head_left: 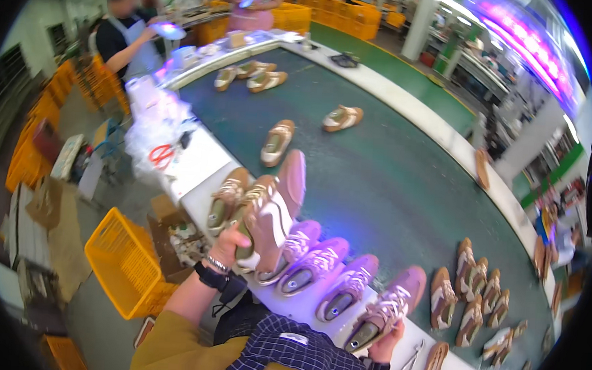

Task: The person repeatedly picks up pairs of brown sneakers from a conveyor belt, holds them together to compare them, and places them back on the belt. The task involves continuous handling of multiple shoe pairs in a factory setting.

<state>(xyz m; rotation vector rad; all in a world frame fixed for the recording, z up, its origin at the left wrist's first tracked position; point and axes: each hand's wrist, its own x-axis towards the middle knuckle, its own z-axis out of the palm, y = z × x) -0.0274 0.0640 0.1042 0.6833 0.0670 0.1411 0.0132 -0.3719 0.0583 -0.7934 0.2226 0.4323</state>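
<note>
My left hand (228, 246) is closed round the heel end of a brown and white sneaker (257, 195). Pressed against it is another sneaker (279, 217), tilted so its side and pale sole show; whether my fingers hold that one too, I cannot tell. To the right, my right hand (387, 342) grips the heel side of a laced sneaker (390, 304), its toe pointing away from me. Between my hands several similar sneakers (313, 266) stand in a row on the white ledge. One more sneaker (227, 198) sits just left of the held pair.
A wide green conveyor belt (351, 161) carries scattered sneakers, with a group (475, 288) at the right. A metal hand tool (407, 366) and brown shoe sole (435, 366) lie beside my right hand. A yellow crate (121, 263) stands at left. A co-worker (126, 39) works across the belt.
</note>
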